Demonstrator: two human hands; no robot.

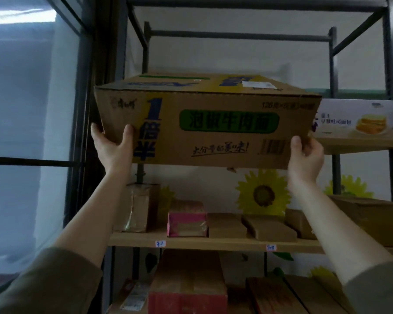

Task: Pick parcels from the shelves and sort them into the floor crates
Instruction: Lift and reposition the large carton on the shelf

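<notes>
Olive sleeves [43,284], bare forearms up. Left hand [114,147] & right hand [305,155] clamp lower corners of big printed cardboard box [208,123], held above plywood shelf [213,242], prob. unsupported.

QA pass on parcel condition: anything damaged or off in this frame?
Minor: the noodle carton, held by the left hand and right hand, looks frayed at its lower right corner, and a small scrap hangs under its bottom edge. Otherwise nothing stands out.

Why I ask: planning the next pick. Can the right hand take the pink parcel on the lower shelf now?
Probably not: the right hand grips the large carton, though the pink parcel itself sits unobstructed.
</notes>
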